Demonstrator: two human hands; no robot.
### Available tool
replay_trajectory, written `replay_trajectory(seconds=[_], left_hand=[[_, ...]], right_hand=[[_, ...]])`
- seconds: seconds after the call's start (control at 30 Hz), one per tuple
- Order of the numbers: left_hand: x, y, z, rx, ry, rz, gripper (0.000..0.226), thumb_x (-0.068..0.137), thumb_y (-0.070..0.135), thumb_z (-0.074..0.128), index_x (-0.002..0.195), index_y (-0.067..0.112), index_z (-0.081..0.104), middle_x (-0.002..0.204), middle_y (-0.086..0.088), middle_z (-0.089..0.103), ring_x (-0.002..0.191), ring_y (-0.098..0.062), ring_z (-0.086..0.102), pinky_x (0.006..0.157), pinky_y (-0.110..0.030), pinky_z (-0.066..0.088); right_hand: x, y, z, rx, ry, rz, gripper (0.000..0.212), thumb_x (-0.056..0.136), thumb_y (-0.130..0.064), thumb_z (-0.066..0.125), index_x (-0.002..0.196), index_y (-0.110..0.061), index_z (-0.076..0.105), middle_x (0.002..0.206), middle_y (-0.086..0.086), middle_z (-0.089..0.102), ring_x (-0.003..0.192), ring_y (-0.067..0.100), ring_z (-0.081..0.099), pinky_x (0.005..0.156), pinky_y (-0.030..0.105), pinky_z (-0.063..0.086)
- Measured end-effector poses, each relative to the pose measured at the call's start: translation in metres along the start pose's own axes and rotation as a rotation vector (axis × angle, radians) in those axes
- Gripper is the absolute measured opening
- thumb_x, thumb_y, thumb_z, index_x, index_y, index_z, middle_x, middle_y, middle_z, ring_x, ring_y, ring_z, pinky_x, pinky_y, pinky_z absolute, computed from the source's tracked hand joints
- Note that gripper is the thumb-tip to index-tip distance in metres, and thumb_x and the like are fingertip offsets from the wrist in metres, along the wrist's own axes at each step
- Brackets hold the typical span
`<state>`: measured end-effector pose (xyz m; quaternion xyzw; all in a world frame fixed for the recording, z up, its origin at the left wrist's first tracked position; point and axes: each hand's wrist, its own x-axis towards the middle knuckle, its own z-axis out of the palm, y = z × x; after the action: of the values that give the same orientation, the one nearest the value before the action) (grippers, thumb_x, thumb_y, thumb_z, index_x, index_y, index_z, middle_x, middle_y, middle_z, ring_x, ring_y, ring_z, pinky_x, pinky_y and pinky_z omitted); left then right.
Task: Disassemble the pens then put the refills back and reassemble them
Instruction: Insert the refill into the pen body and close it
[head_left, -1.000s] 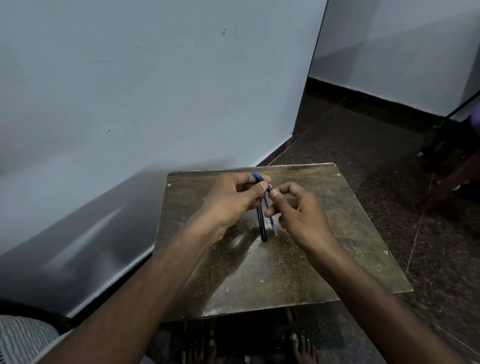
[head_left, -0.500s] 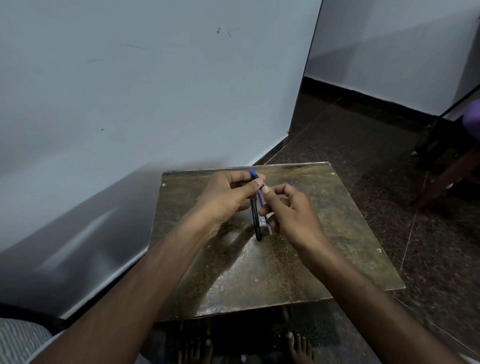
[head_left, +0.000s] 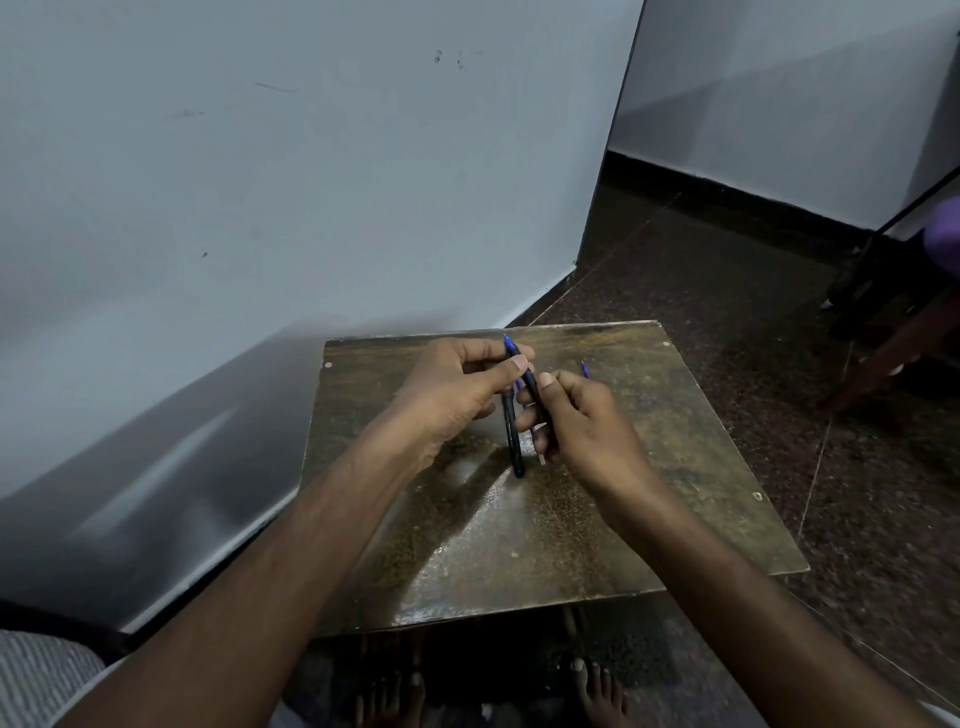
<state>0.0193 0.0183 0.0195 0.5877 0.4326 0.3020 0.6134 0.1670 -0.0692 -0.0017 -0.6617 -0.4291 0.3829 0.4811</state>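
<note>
Above a small worn wooden table (head_left: 675, 467), both my hands hold one dark pen (head_left: 531, 387) with a blue tip pointing away from me. My left hand (head_left: 452, 395) pinches it near the tip between thumb and fingers. My right hand (head_left: 582, 415) grips its lower barrel. A second dark pen (head_left: 513, 436) lies flat on the table just below my hands. Beside it a thin clear refill end (head_left: 542, 457) pokes out under my right hand. A small blue piece (head_left: 585, 370) shows beyond my right knuckles.
A grey wall (head_left: 311, 182) runs close along the table's left and far side. Dark speckled floor (head_left: 727, 270) spreads to the right, with dark furniture legs (head_left: 883, 343) at the far right. My bare feet (head_left: 597, 691) rest under the table's near edge.
My right hand has shifted its hold down along the held pen's barrel, so more of the dark barrel shows between my hands. The pen on the table has not moved.
</note>
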Motion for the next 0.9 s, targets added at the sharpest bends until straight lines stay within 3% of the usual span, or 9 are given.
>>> replay_trajectory(seconds=[0.07,0.2,0.37,0.5,0.7,0.8,0.9], left_hand=[[0.0006,-0.0003,-0.0005,0.002,-0.004,0.004,0.011,0.101,0.024,0.077,0.108,0.028,0.085,0.095,0.011,0.084,0.09,-0.001,0.072,0.079,-0.026,0.053],[0.0019,-0.0009,-0.0027,0.011,-0.009,0.006,0.013,0.101,0.024,0.078,0.11,0.028,0.086,0.096,0.013,0.085,0.087,0.003,0.073,0.08,-0.027,0.053],[0.0026,-0.0015,-0.0025,0.033,-0.022,0.006,0.011,0.102,0.026,0.076,0.106,0.032,0.085,0.092,0.013,0.085,0.082,0.01,0.072,0.076,-0.024,0.051],[0.0031,-0.0026,-0.0032,0.041,-0.019,0.004,0.012,0.101,0.026,0.077,0.109,0.031,0.085,0.103,0.011,0.086,0.092,0.004,0.074,0.077,-0.023,0.051],[0.0051,-0.0039,-0.0047,0.051,-0.031,0.004,0.013,0.102,0.025,0.076,0.109,0.031,0.085,0.094,0.017,0.085,0.081,0.013,0.072,0.078,-0.026,0.05],[0.0053,-0.0038,-0.0057,0.064,-0.024,0.006,0.013,0.101,0.028,0.077,0.108,0.033,0.086,0.101,0.016,0.085,0.088,0.01,0.075,0.08,-0.026,0.051],[0.0048,-0.0051,-0.0039,0.055,-0.012,0.011,0.012,0.099,0.035,0.077,0.106,0.032,0.087,0.098,0.017,0.085,0.078,0.014,0.071,0.078,-0.026,0.051]], right_hand=[[-0.0005,-0.0003,0.0004,0.026,0.006,0.008,0.034,0.115,-0.037,0.05,0.108,-0.011,0.071,0.083,0.002,0.079,0.056,0.004,0.061,0.052,0.022,0.046],[-0.0006,-0.0013,-0.0006,0.012,0.001,0.002,0.02,0.108,-0.034,0.066,0.109,-0.014,0.067,0.085,0.005,0.081,0.06,0.009,0.066,0.057,0.028,0.05],[-0.003,-0.0027,0.0001,0.033,-0.024,0.018,0.032,0.116,-0.033,0.049,0.108,-0.012,0.073,0.082,0.002,0.079,0.061,0.009,0.064,0.056,0.026,0.047],[-0.0033,-0.0053,-0.0003,0.01,-0.002,0.002,0.019,0.107,-0.033,0.069,0.111,-0.014,0.067,0.087,0.007,0.083,0.064,0.01,0.069,0.059,0.027,0.051],[-0.0054,-0.0056,0.0014,0.008,-0.039,0.026,0.031,0.116,-0.032,0.048,0.109,-0.015,0.073,0.086,0.005,0.082,0.064,0.01,0.067,0.059,0.027,0.051],[-0.0064,-0.0063,0.0012,0.001,-0.026,0.014,0.018,0.11,-0.034,0.063,0.112,-0.018,0.07,0.088,0.006,0.084,0.064,0.01,0.07,0.058,0.025,0.053],[-0.006,-0.006,0.0004,-0.041,-0.004,0.007,0.01,0.106,-0.026,0.07,0.11,-0.017,0.066,0.086,0.005,0.085,0.064,0.01,0.074,0.058,0.025,0.055]])
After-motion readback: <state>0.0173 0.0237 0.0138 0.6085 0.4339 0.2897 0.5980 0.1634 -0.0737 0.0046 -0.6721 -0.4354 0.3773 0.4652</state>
